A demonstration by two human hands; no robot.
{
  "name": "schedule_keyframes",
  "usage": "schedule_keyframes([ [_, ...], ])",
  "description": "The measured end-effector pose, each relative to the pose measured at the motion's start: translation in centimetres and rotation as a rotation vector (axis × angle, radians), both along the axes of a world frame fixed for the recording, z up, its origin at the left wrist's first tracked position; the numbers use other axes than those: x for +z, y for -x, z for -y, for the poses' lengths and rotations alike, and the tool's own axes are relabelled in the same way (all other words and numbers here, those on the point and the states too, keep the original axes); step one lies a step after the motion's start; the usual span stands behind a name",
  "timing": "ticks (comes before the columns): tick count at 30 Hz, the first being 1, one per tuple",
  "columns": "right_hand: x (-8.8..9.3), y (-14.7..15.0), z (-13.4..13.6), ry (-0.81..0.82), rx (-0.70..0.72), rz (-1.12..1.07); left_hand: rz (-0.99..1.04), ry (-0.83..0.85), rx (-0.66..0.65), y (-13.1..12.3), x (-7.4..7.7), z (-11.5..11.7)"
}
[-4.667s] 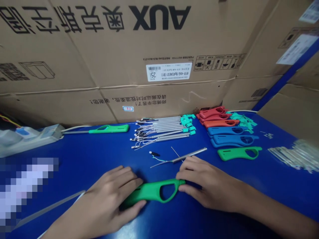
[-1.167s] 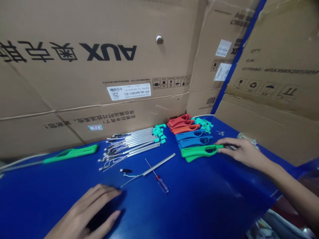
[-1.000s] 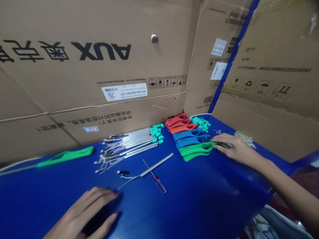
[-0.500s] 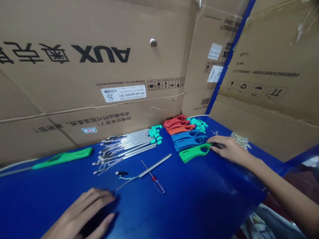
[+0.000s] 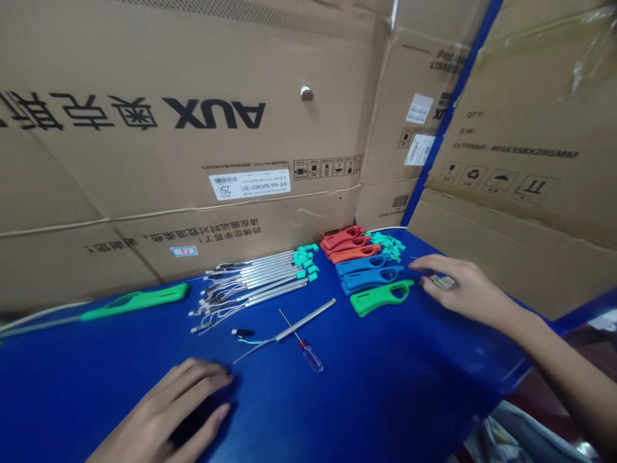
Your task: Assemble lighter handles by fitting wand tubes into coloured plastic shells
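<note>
My left hand [image 5: 166,411] rests on the blue table at the lower left, its fingers apart and nothing in them. My right hand [image 5: 460,283] is at the right, its thumb and fingers parted; pale small parts [image 5: 442,281] show between them. Just left of its fingertips lies a green lighter casing [image 5: 378,299], with blue casings [image 5: 371,278], an orange casing [image 5: 354,253] and red casings [image 5: 344,239] lined up behind it. In the middle, a screwdriver [image 5: 312,357] with a clear purple-red handle lies under or across a metal tube [image 5: 308,318] with wires and a black piece [image 5: 242,332].
Several metal tubes [image 5: 270,273] with wires lie in a row, teal pieces [image 5: 304,257] at their ends. More teal pieces [image 5: 388,244] are heaped behind the casings. A long green lighter [image 5: 135,302] lies left. Cardboard walls [image 5: 168,58] bound the back and right [image 5: 520,225].
My right hand has shifted slightly away from the green casing's end, its thumb and fingers now further apart. The left hand stays on the table. The whole view has shifted slightly.
</note>
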State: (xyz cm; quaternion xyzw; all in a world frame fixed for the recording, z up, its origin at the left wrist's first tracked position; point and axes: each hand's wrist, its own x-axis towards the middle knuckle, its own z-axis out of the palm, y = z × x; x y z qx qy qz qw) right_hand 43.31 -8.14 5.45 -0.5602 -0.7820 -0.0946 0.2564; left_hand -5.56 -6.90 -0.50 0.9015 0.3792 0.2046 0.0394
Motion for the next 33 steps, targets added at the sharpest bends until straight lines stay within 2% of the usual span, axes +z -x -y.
schedule_keyframes([
  [4,2.0,4.6,0.6,-0.071,0.142,-0.049,-0.033,-0.022,-0.078,-0.4,1.1,-0.2],
  [6,2.6,7.6,0.4,-0.031,0.227,-0.047,-0.025,-0.010,-0.087,-0.7,1.5,-0.3],
  [8,2.9,10.6,-0.2,0.083,0.325,0.020,0.012,0.017,-0.058,-0.9,1.7,-0.4],
  [11,2.4,14.9,-1.8,0.254,0.427,0.238,0.065,0.043,-0.011,-0.9,1.5,-0.6],
  [15,0.3,19.0,-3.9,0.311,0.426,0.493,0.074,0.033,0.058,-0.4,1.2,-0.9],
  [18,-1.1,20.4,-4.9,0.310,0.449,0.498,0.068,0.003,0.118,0.4,1.2,-1.2],
  [20,-1.2,20.7,-5.3,0.315,0.467,0.487,0.059,-0.004,0.153,0.8,1.1,-1.4],
  [28,1.9,20.4,-6.9,0.284,0.432,0.319,0.052,-0.002,0.263,1.3,0.3,-2.4],
  [30,1.9,20.5,-7.5,0.278,0.455,0.267,0.047,0.000,0.282,1.3,0.2,-2.6],
  [33,0.9,20.9,-8.2,0.299,0.507,0.252,0.045,-0.003,0.315,1.4,0.0,-2.9],
])
